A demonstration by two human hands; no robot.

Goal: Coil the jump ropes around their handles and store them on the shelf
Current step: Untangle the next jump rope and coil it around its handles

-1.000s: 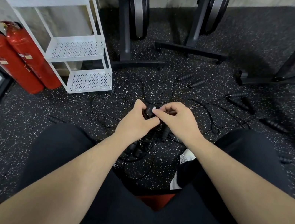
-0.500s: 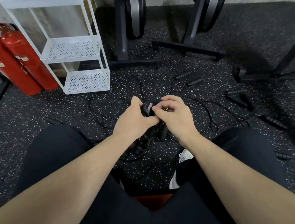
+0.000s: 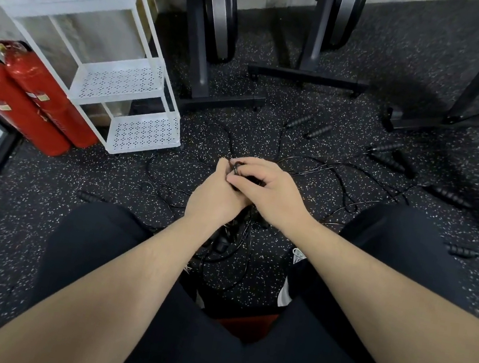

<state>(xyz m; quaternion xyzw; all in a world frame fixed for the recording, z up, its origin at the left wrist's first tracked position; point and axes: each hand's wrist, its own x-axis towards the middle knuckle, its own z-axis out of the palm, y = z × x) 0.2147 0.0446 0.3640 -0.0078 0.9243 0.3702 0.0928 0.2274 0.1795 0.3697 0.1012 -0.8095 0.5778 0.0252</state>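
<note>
Early stage by the look of it. Far left: white perforated metal shelf unit (image 3: 141, 133), no ropes on any visible tier. Centre: left hand (image 3: 215, 196) curled round a black jump-rope handle bundle (image 3: 238, 171); right hand (image 3: 271, 193) pinches thin black cord at its top, apparently mid-wrap. More cord and a handle dangle below the hands. Right and far: loose black ribbed handles (image 3: 389, 162) and tangled thin black rope (image 3: 340, 179) scattered on the speckled rubber floor (image 3: 36, 210). Left to do: finish this coil, do the rest, shelve all.
</note>
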